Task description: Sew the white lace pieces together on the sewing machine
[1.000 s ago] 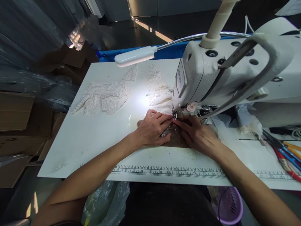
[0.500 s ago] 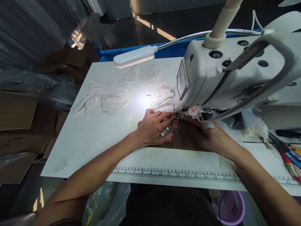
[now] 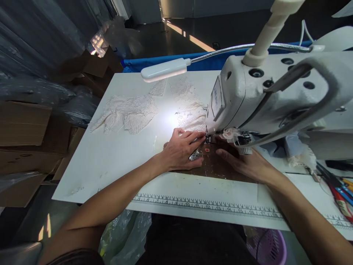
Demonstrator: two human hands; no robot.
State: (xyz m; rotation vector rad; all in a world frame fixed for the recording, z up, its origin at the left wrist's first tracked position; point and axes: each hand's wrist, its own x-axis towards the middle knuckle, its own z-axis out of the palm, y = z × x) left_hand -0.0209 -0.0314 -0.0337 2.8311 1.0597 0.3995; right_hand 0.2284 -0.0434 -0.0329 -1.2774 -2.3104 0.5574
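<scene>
In the head view my left hand point(image 3: 180, 151) lies flat with fingers spread at the left of the sewing machine point(image 3: 239, 92). Its fingertips reach the presser foot point(image 3: 209, 138) and the near end of white lace fabric point(image 3: 190, 114). My right hand point(image 3: 245, 162) rests at the right of the foot, thumb stretched out over the brown machine bed plate point(image 3: 220, 169). The machine head partly hides its other fingers. Whatever cloth lies under the foot is hard to make out.
More lace pieces point(image 3: 129, 112) lie on the white table point(image 3: 91, 165). A lamp point(image 3: 164, 70) hangs above. A printed ruler point(image 3: 198, 204) runs along the front edge. Scissors and tools point(image 3: 336, 187) lie at the right. Below stands a purple basket point(image 3: 271, 246); cardboard boxes point(image 3: 24, 125) are at the left.
My right hand has shifted slightly, and its thumb now shows apart from the fingers. My left hand keeps its place by the foot. The view has shifted a little.
</scene>
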